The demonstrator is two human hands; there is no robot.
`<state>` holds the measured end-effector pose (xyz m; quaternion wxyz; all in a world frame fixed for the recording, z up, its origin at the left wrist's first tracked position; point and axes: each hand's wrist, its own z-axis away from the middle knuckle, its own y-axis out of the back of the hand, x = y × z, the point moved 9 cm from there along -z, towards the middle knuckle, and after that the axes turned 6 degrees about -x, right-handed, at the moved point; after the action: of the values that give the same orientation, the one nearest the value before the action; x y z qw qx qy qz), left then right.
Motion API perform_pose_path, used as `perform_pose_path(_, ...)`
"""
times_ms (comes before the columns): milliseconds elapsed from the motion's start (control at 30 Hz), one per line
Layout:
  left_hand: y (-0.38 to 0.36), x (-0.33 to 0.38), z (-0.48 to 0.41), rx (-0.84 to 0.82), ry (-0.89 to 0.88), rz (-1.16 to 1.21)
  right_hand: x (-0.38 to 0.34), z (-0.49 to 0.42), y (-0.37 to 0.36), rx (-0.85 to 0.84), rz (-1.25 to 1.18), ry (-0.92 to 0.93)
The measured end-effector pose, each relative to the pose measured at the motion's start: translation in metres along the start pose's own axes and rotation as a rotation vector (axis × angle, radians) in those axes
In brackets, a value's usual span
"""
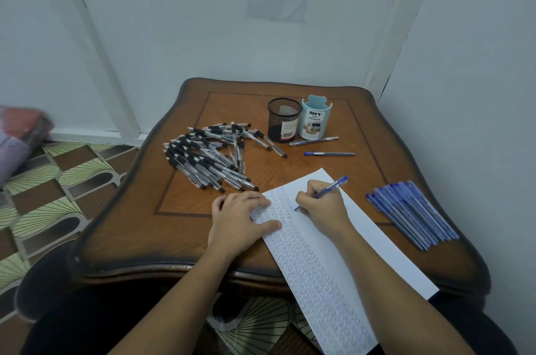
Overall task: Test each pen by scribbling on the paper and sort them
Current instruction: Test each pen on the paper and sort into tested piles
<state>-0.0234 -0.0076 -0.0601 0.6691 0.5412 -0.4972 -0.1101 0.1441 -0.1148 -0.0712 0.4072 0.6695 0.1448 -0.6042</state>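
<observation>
While a test scribble looks to be in hand, a brown wooden surface (139, 224) carries everything. One long sheet of paper (365, 241) lies slanted across its near right part and hangs over the near edge. Its left half is dense with rows of small scribbles, and its right half is blank. The left hand (237, 218) lies flat with fingers spread, pressing the paper's left edge and grasping nothing. The right hand (322, 206) is curled in a writing grip round one blue pen (333, 186), its tip down on the paper at the edge of the scribbled area.

The next move, as I judge it, calls for seeing whether this pen leaves ink, then setting it with its like. It probably belongs with the blue group on the right. The left hand should hold the sheet steady meanwhile.

Counts, largest group first:
- A loose heap of black-grip pens (206, 157) lies far left of the paper. It holds perhaps thirty or more, too tangled to count exactly.
- A tidy row of blue pens (412, 212) lies at the right edge. It holds roughly ten, and they overlap.
- Two holders stand at the far side, a black mesh cup (284, 119) and a pale blue organiser (316, 118). Neither shows pens sticking out.
- Two single pens lie just near of the holders, a grey pen (314, 141) and a dark blue pen (329, 154).
</observation>
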Motion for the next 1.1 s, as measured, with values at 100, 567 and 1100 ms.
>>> perform_pose_path(100,0.0,0.0,0.0,-0.001,0.005,-0.008,0.001,-0.001,0.0,0.004,-0.004,-0.002)
perform_pose_path(567,-0.002,-0.001,0.0,-0.015,-0.006,0.013,0.007,-0.006,0.016,0.114,-0.177,-0.07)
perform_pose_path(1100,0.0,-0.001,0.001,-0.032,0.015,0.004,-0.007,-0.01,0.016,0.05,-0.362,-0.078)
